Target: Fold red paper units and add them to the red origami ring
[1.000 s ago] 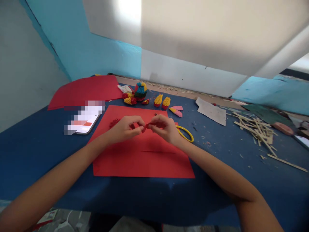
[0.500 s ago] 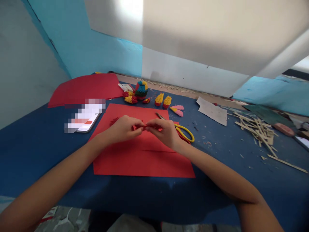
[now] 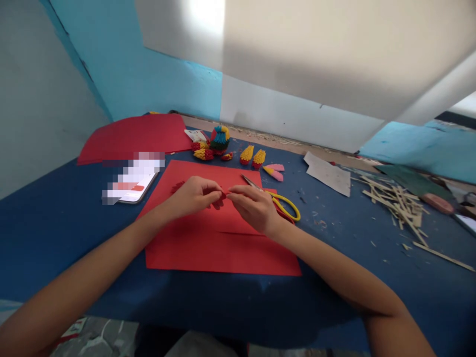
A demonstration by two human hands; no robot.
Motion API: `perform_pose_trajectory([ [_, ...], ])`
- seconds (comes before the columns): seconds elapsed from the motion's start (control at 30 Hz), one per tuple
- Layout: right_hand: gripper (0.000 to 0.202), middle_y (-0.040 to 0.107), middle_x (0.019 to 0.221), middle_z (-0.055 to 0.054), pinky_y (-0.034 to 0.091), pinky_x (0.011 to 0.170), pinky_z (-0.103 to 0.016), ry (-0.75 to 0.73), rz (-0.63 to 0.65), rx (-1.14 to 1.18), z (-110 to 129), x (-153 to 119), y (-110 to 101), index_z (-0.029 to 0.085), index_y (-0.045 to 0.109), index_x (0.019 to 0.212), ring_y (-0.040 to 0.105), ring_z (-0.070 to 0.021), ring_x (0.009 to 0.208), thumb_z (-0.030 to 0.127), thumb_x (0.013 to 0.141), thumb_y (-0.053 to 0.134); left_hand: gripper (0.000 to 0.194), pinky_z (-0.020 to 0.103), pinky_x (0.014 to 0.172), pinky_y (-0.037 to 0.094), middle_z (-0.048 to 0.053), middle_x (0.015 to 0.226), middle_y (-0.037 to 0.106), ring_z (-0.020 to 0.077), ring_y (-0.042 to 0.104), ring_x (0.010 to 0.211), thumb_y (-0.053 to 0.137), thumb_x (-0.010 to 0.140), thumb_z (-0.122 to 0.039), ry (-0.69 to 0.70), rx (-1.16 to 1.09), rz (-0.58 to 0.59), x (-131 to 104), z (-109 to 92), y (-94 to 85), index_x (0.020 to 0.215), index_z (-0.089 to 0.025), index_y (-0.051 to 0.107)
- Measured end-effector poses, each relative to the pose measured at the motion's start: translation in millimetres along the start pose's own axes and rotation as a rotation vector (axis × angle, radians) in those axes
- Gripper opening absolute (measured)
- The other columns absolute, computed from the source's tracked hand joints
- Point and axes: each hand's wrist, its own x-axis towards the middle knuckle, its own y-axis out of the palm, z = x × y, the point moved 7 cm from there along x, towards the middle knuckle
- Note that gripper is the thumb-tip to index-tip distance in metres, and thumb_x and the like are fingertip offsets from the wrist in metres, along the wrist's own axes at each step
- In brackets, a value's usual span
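Note:
My left hand [image 3: 197,196] and my right hand [image 3: 255,206] meet over a large red paper sheet [image 3: 223,255]. Between their fingertips is a small red piece of paper [image 3: 225,194], pinched from both sides and mostly covered by the fingers. Small red folded pieces [image 3: 180,186] lie on the sheet behind my left hand, partly hidden by it. Scissors with yellow and red handles [image 3: 288,204] rest beside my right hand, their blades pointing away to the left. A smaller red paper lies under the scissors.
Left stands a phone [image 3: 136,181] with a lit screen; behind it is red paper [image 3: 136,136]. Folded-paper models [image 3: 219,140] and yellow-red pieces [image 3: 259,158] sit at the back. Grey paper [image 3: 329,173] and thin wooden sticks [image 3: 399,203] lie right on the blue table [image 3: 334,317].
Both hands stay together at the small red paper, with the fingertips shifted slightly and the right fingers straighter. The whole view has moved a little.

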Motion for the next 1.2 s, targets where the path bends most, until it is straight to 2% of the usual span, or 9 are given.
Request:
perform_pose_trajectory([
  [0.17,0.016,0.070,0.090,-0.006,0.055,0.067,-0.023,-0.058,0.003,-0.016,-1.4,-0.7,-0.8,0.019,0.065,0.090,0.067,-0.0125,0.077,0.009,0.088,0.052,0.021,0.021,0.056,0.051,0.004,0.067,0.072,0.0143,0.067,0.063,0.049,0.082,-0.021,-0.122,-0.200,0.033,-0.3,3.4,3.3,0.075,-0.013,0.067],
  [0.33,0.015,0.071,0.093,-0.008,0.055,0.070,-0.026,-0.053,0.021,0.045,0.5,0.1,-0.4,0.017,0.065,0.091,0.067,-0.0141,0.079,0.009,0.085,0.055,0.022,0.020,0.057,0.051,0.004,0.068,0.072,0.0135,0.066,0.063,0.052,0.082,-0.025,-0.060,-0.176,0.029,0.4,4.4,3.3,0.073,-0.014,0.068],
  [0.4,0.013,0.071,0.094,-0.008,0.055,0.071,-0.028,0.046,0.042,0.113,-3.6,1.1,2.5,0.018,0.065,0.092,0.068,-0.0156,0.080,0.012,0.083,0.058,0.022,0.020,0.057,0.050,0.004,0.067,0.071,0.0128,0.065,0.061,0.051,0.082,-0.023,-0.014,-0.120,0.006,1.1,5.4,1.5,0.070,-0.014,0.067],
  [0.53,0.016,0.071,0.088,-0.006,0.053,0.064,-0.025,0.459,0.060,0.371,-26.5,-1.3,11.9,0.018,0.060,0.101,0.068,-0.0142,0.076,0.022,0.086,0.058,0.024,0.021,0.058,0.048,0.004,0.069,0.071,0.0135,0.064,0.063,0.051,0.084,-0.025,0.070,0.006,-0.016,1.9,6.8,0.6,0.072,-0.015,0.069],
  [0.63,0.018,0.070,0.079,-0.003,0.051,0.063,-0.025,0.579,0.090,0.461,-33.9,-2.9,18.1,0.019,0.052,0.105,0.066,-0.0136,0.072,0.021,0.088,0.055,0.026,0.023,0.062,0.050,0.005,0.074,0.073,0.0153,0.066,0.067,0.049,0.086,-0.027,0.087,0.011,-0.009,2.8,8.4,3.8,0.078,-0.015,0.070],
  [0.83,0.014,0.064,0.080,-0.002,0.049,0.072,-0.029,0.539,0.059,0.428,-34.5,-2.5,19.2,0.021,0.042,0.104,0.064,-0.0142,0.075,0.019,0.091,0.047,0.023,0.023,0.061,0.049,0.004,0.071,0.072,0.0156,0.065,0.067,0.050,0.082,-0.022,0.076,0.005,-0.056,1.7,5.3,2.1,0.072,-0.015,0.069],
  [1.0,0.042,0.066,0.076,0.002,0.046,0.061,-0.023,0.570,0.079,0.640,-33.3,-1.7,22.4,0.023,0.037,0.116,0.064,-0.0121,0.069,0.026,0.084,0.063,0.022,0.022,0.057,0.046,0.002,0.068,0.071,0.0156,0.064,0.065,0.052,0.080,-0.021,0.069,0.035,0.181,-4.6,2.1,11.8,0.072,-0.016,0.072],
  [1.1,0.034,0.069,0.078,0.001,0.048,0.063,-0.024,0.451,0.143,0.620,-26.9,4.4,17.0,0.023,0.043,0.116,0.065,-0.0114,0.070,0.022,0.086,0.060,0.025,0.022,0.061,0.047,0.003,0.069,0.072,0.0155,0.065,0.065,0.050,0.082,-0.022,0.067,-0.033,0.275,-6.8,-0.3,17.4,0.073,-0.016,0.072],
  [1.2,0.024,0.067,0.104,-0.007,0.052,0.078,-0.031,0.266,0.154,0.483,-19.5,8.6,7.2,0.022,0.050,0.113,0.065,-0.0144,0.091,0.014,0.091,0.045,0.025,0.022,0.060,0.048,0.002,0.066,0.072,0.0142,0.065,0.063,0.049,0.079,-0.016,0.056,-0.069,0.173,-3.4,-1.9,10.9,0.065,-0.016,0.070],
])
